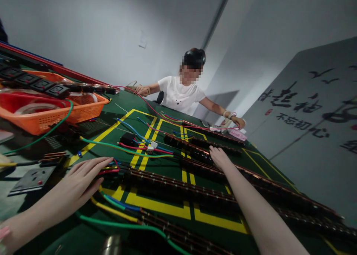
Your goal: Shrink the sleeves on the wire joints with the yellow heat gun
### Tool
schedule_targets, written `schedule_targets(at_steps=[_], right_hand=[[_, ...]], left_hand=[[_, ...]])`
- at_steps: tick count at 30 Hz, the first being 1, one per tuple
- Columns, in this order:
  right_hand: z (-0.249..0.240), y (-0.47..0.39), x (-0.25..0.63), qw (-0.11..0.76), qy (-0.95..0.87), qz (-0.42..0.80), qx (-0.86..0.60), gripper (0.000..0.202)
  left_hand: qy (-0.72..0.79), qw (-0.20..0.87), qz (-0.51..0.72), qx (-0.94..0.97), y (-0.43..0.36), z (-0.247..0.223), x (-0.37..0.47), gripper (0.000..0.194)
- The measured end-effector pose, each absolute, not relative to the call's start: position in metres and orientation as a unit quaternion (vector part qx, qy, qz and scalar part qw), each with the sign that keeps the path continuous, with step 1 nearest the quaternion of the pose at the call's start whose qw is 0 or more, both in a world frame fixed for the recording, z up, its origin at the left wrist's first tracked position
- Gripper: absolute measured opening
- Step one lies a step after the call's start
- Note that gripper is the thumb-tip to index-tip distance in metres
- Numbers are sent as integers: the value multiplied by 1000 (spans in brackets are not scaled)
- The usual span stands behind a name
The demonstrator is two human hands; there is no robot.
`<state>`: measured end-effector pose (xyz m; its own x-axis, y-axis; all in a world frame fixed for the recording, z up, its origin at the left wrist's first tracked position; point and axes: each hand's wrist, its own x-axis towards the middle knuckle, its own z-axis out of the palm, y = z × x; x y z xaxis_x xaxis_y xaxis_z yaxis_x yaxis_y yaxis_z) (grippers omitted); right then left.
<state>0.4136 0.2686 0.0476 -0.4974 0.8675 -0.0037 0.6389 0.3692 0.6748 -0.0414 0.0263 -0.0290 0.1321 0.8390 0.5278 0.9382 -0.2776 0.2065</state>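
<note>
At the lower left, my left hand (86,177) is closed around the ends of several thin wires (113,168), red, yellow and blue, at the left end of a long dark strip (178,186). My right hand (220,156) reaches out past the centre; its fingers rest at another dark strip (195,149), and whether they grip it is hidden. Green and yellow-green wires (128,151) run between the hands, beside a white connector (152,146). Blue, yellow and green cables (119,210) lie below my left hand, joined to a nearer strip (178,232).
Orange baskets (83,112) with coiled tubing stand at the left, near a metal socket plate (32,180). Across the green table (164,165), marked with yellow tape, a person (181,95) in a white shirt holds a long red wire (156,112). A metal cylinder (111,245) is at the bottom edge.
</note>
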Motion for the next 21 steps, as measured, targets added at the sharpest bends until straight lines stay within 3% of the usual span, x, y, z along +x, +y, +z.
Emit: schedule_targets(at_steps=[14,21], right_hand=[[45,271,383,136,790,302,517,34],[36,275,373,146,781,238,559,36]], left_hand=[[-592,76,-264,-758,23,-27,-42,47],[-593,71,-262,-758,23,-26,-42,48]])
